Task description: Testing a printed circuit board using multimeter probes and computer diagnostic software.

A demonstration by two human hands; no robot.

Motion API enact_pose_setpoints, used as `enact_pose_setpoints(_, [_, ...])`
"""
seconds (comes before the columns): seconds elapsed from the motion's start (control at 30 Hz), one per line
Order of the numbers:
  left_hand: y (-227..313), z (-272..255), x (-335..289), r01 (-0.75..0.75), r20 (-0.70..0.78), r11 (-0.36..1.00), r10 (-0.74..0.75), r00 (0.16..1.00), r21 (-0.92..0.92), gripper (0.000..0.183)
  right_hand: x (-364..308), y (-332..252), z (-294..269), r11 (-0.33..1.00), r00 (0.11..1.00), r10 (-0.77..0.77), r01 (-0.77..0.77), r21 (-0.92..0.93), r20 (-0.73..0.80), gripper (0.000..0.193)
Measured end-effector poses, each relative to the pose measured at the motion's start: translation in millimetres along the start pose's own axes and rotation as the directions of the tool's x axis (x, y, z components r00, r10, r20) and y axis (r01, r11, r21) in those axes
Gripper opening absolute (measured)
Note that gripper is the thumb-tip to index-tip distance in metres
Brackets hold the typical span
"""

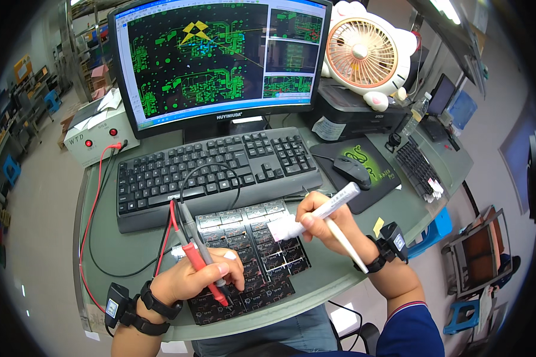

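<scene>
My left hand (199,278) is closed around a red test probe (193,257) and a grey test probe (192,226), tips angled down. It rests over the lower left of a sheet of black circuit boards (241,239), and the red tip is near the boards; contact cannot be told. My right hand (320,221) grips a thick white marker pen (337,201) above the boards' upper right. The marker's lower end is by a small whitish piece (275,231), whose kind I cannot make out. A slim white stick (345,244) also passes through the right hand's fingers.
A black keyboard (214,166) lies behind the boards, below a monitor (220,65) with a green circuit layout. Red and black leads run to a white box (95,135). At right are a mouse (351,171) on its mat (378,190), a printer (345,113) and a fan (363,50).
</scene>
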State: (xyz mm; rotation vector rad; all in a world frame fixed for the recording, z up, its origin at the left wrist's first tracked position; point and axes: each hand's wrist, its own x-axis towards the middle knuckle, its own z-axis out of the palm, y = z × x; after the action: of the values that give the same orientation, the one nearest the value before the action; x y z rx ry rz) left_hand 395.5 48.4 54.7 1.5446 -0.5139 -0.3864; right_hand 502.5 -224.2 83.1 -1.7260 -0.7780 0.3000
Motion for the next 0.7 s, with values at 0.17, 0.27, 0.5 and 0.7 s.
enact_pose_setpoints(0.17, [0.7,1.2,0.2,0.023,0.01,0.999,-0.023,1.0,0.027,0.043,0.2,16.0,9.8,0.999,0.999,-0.047,0.046,-0.016,-0.013,0.022])
enact_pose_setpoints(0.27, [-0.8,0.6,-1.3,0.041,-0.001,0.999,-0.041,0.999,0.017,0.043,0.1,17.7,14.6,0.992,0.994,-0.098,0.101,-0.072,0.04,0.022])
enact_pose_setpoints(0.5, [2.0,0.4,1.2,0.048,0.01,0.999,-0.048,0.999,0.013,0.043,3.4,13.5,25.2,0.951,0.973,-0.187,0.214,-0.221,0.138,0.023])
enact_pose_setpoints(0.7, [2.3,-0.2,0.6,0.062,0.005,0.998,-0.062,0.998,0.007,0.044,3.2,14.3,19.7,0.923,0.983,-0.181,0.185,-0.337,0.044,0.023])
